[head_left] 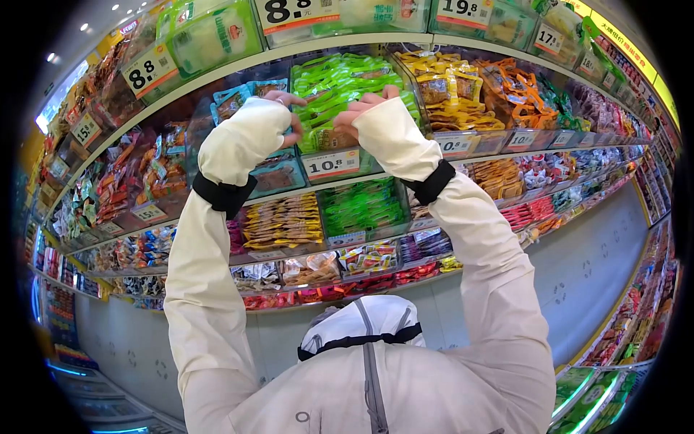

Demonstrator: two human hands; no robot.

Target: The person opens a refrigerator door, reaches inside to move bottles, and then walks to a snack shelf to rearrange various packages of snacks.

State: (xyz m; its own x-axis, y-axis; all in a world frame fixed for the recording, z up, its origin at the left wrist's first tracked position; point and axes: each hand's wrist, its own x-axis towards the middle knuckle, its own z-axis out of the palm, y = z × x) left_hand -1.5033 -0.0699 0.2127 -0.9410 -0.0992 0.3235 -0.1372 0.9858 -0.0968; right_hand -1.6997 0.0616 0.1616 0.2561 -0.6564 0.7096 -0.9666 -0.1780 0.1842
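Observation:
A clear bin of bright green snack packets (347,79) sits in front of me on the shelf, lined up in overlapping rows. My left hand (287,112) hovers at the bin's left side, its fingers and thumb apart and nothing seen between them. At the right part of the bin, my right hand (365,108) is curled, with its fingertips against the green packets. Whatever those fingertips pinch is hidden. White sleeves with black wrist straps cover part of both hands. Below the bin hangs a price tag (331,165) reading 10.8.
Blue snack packets (278,173) lie left of the green ones, and yellow snack packets (452,90) to the right. An upper shelf edge (347,40) with price tags runs above my hands. Lower tiers hold more packets, such as green ones (363,206). Tiled floor (578,267) shows below.

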